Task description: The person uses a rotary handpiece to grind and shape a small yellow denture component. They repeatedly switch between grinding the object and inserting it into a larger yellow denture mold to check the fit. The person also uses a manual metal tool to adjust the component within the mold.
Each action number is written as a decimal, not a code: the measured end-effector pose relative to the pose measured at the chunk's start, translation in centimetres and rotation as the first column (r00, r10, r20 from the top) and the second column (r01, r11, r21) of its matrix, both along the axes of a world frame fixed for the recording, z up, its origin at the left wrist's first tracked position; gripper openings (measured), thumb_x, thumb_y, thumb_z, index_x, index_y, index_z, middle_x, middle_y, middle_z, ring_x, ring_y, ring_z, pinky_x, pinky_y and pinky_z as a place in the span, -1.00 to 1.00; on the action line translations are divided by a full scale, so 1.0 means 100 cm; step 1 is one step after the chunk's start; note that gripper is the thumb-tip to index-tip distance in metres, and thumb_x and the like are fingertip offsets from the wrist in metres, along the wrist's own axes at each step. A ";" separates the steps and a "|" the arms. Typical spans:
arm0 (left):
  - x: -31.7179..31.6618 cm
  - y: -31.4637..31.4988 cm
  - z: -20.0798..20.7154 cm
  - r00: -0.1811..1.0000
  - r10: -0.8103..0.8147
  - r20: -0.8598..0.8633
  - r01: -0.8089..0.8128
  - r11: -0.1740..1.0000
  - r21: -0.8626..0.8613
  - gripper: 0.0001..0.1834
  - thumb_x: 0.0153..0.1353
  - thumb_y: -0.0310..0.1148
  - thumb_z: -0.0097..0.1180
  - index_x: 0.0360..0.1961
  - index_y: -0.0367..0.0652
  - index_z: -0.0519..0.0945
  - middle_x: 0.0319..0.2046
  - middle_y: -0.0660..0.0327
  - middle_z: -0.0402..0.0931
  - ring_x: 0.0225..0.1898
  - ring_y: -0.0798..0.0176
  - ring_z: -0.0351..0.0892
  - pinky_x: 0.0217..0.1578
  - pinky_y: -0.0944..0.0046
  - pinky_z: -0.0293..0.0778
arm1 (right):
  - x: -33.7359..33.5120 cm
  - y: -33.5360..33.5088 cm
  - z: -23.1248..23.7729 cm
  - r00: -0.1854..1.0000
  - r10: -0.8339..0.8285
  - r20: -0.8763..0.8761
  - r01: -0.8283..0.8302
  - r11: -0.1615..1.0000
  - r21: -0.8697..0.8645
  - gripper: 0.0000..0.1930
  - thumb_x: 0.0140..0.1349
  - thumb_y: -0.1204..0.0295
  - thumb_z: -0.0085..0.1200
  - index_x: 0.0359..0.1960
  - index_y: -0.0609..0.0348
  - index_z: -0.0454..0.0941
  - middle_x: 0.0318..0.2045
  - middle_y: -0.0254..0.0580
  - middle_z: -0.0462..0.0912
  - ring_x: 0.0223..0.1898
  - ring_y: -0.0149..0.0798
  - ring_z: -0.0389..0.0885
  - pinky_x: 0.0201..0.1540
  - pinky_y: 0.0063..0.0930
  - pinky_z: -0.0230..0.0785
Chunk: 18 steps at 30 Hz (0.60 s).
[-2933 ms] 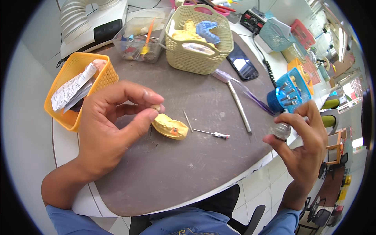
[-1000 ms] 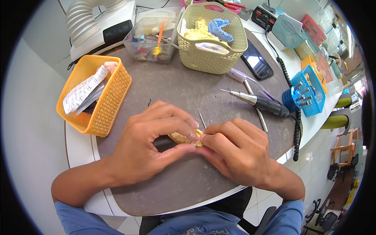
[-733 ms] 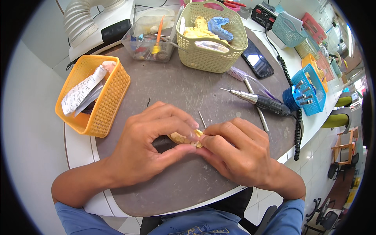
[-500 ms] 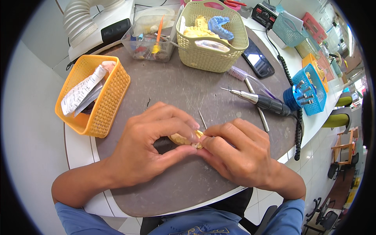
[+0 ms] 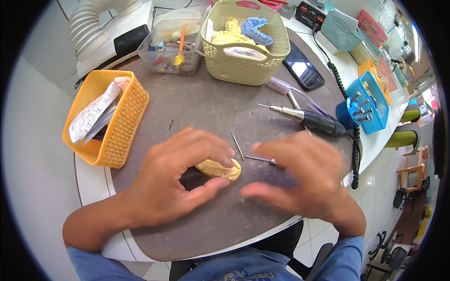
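Observation:
A yellow plaster dental cast (image 5: 218, 170) lies at the middle of the worktop, partly hidden by my fingers. My left hand (image 5: 173, 171) curls round it, the index fingertip on its far side and the thumb on its near side. Just right of the cast, my right hand (image 5: 307, 173) is raised and smeared by motion, its thumb and fingers spread apart with nothing seen between them. A thin metal pin-like rod (image 5: 237, 146) lies beyond the cast. Another slim pointed instrument (image 5: 260, 159) runs from near that rod to beneath my right fingers.
A yellow basket (image 5: 129, 117) with papers stands left. At the back are a clear tool box (image 5: 187, 66) and a green basket (image 5: 239, 70) of casts. A phone (image 5: 304, 68), a rotary handpiece (image 5: 314, 120) with coiled cord and a blue bur holder (image 5: 346, 114) lie right.
My right hand has let go of the cast and moved right, its fingers opening. More of the cast now shows, as does the slim instrument. My left hand stays round the cast.

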State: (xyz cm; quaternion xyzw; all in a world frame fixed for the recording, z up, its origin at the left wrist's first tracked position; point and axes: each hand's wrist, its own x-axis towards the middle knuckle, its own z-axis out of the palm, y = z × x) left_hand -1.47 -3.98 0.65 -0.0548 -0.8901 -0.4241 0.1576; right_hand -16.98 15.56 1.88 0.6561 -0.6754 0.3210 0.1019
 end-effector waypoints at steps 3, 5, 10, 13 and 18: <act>0.001 0.001 -0.001 1.000 0.014 0.023 -0.014 1.000 0.008 -0.63 -0.03 -0.56 0.46 -0.16 -0.15 0.63 -0.09 0.10 0.68 -0.05 0.10 0.67 -0.01 0.18 0.52 | -0.017 0.022 0.021 0.990 -0.131 0.044 0.127 0.988 0.090 -0.68 0.01 0.39 0.48 -0.20 0.20 0.68 -0.31 -0.18 0.69 -0.36 -0.13 0.65 -0.28 -0.34 0.52; 0.000 0.002 0.000 0.999 0.015 0.034 -0.015 1.000 0.011 -0.62 -0.04 -0.58 0.45 -0.16 -0.15 0.63 -0.09 0.11 0.69 -0.05 0.10 0.66 -0.01 0.18 0.52 | -0.020 0.031 0.017 0.989 -0.145 0.010 0.142 0.975 0.171 -0.70 0.03 0.41 0.46 -0.20 0.19 0.68 -0.30 -0.19 0.69 -0.34 -0.13 0.66 -0.28 -0.34 0.52; -0.001 0.002 -0.001 1.000 0.001 0.025 -0.002 1.000 0.009 -0.62 -0.05 -0.61 0.41 -0.15 -0.15 0.63 -0.09 0.12 0.69 -0.04 0.09 0.66 0.00 0.18 0.52 | -0.016 0.033 0.002 0.990 -0.138 -0.042 0.144 0.963 0.228 -0.67 -0.02 0.46 0.49 -0.19 0.21 0.71 -0.29 -0.15 0.68 -0.32 -0.15 0.65 -0.29 -0.36 0.50; -0.002 0.000 0.000 1.000 -0.013 0.023 0.013 1.000 0.003 -0.63 -0.04 -0.60 0.41 -0.16 -0.16 0.63 -0.08 0.12 0.69 -0.04 0.09 0.66 0.00 0.17 0.52 | -0.014 0.031 -0.004 0.984 -0.156 -0.081 0.169 0.966 0.194 -0.76 0.04 0.46 0.44 -0.24 0.16 0.70 -0.32 -0.24 0.63 -0.36 -0.21 0.61 -0.34 -0.37 0.48; 0.000 -0.001 -0.001 1.000 -0.002 0.006 0.002 1.000 0.003 -0.60 -0.01 -0.54 0.44 -0.11 -0.15 0.62 -0.06 0.12 0.68 -0.01 0.07 0.64 0.02 0.15 0.51 | -0.012 0.031 -0.008 0.982 -0.172 -0.081 0.182 0.973 0.142 -0.81 0.07 0.50 0.41 -0.27 0.14 0.69 -0.35 -0.27 0.62 -0.38 -0.23 0.61 -0.38 -0.37 0.46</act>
